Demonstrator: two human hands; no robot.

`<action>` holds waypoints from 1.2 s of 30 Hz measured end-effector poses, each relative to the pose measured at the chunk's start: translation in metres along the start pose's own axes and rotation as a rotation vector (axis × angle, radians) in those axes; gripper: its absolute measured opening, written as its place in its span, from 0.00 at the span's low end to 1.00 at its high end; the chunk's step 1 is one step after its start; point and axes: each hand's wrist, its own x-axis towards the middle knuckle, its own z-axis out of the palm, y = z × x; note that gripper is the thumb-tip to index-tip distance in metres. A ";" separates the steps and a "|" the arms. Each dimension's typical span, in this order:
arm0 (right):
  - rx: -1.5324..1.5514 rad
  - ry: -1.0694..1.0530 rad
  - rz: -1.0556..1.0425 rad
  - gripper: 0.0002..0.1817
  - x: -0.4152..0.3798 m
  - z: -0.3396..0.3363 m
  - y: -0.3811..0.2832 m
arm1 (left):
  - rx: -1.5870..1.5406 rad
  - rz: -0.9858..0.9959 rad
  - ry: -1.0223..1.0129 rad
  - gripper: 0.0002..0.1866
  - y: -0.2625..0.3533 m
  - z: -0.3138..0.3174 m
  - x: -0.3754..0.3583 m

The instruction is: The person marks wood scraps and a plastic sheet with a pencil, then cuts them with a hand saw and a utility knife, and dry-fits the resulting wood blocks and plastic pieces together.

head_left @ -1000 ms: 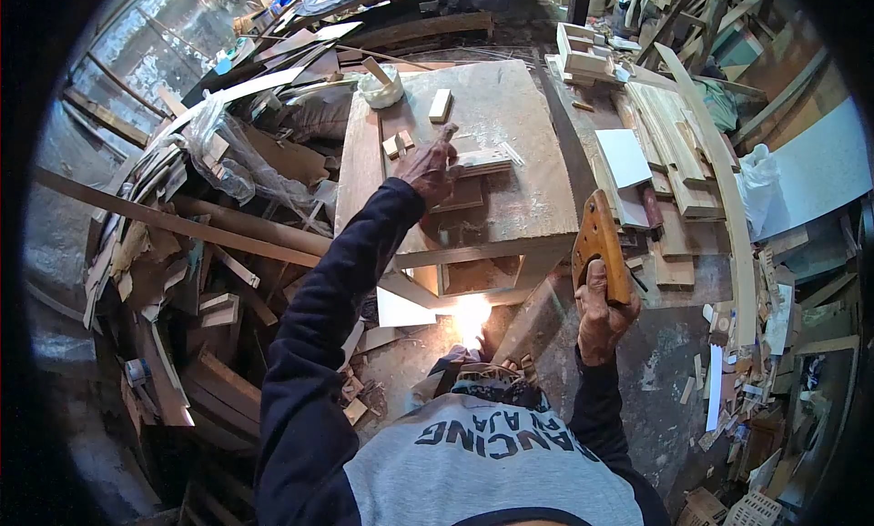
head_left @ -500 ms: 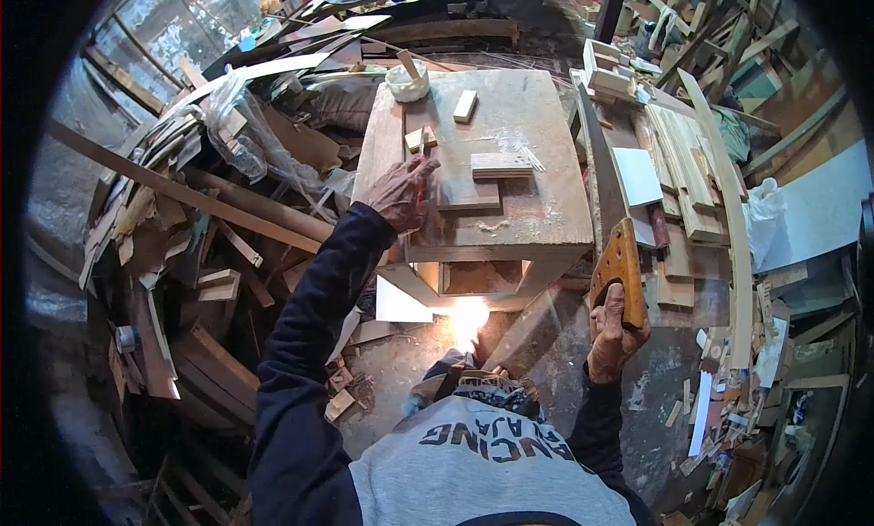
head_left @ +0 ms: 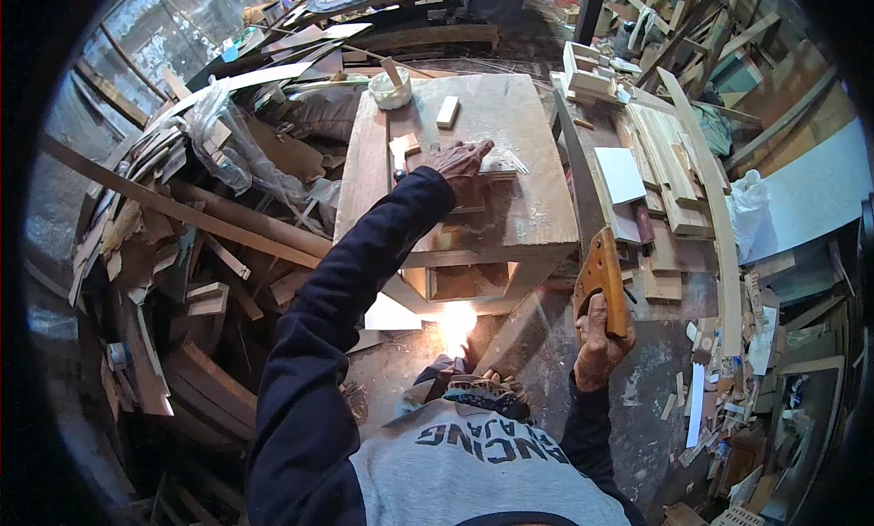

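My left hand [head_left: 462,160] is stretched over the middle of the wooden worktop [head_left: 528,107], fingers extended to the right and nothing visibly held. Beneath it, mostly covered, is a small stack of wood pieces [head_left: 497,174]. Left of my wrist, near a small wood block [head_left: 405,145], the dark end of a tool [head_left: 399,175] shows; the rest is hidden. My right hand [head_left: 601,344] grips a handsaw [head_left: 601,280] by its wooden handle, off the right side of the worktop. The saw's blade cannot be made out.
A white tub [head_left: 391,91] with a stick in it and a small pale block [head_left: 447,112] sit on the worktop. To the right, a bench holds long boards [head_left: 669,162] and a white sheet [head_left: 619,175]. Scrap wood [head_left: 214,294] is heaped on the left. A bright light [head_left: 455,326] glows below.
My left hand has let go of the red-handled tool near the small block and moved right over the stacked wood pieces. My right hand still holds the handsaw, with little movement.
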 end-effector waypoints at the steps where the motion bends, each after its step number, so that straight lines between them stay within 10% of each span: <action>1: -0.032 0.012 0.005 0.10 -0.002 -0.003 0.002 | 0.031 0.050 0.087 0.39 -0.005 0.009 0.003; 4: -0.086 0.034 0.015 0.10 -0.008 -0.012 0.005 | 0.071 0.195 0.327 0.36 -0.019 0.020 -0.005; 25: -0.105 -0.036 -0.034 0.10 -0.024 -0.036 -0.009 | -0.098 0.138 0.116 0.32 0.019 0.030 -0.016; 36: 0.004 -0.152 -0.034 0.10 -0.037 -0.038 -0.020 | -0.073 0.170 0.357 0.27 0.040 0.044 -0.003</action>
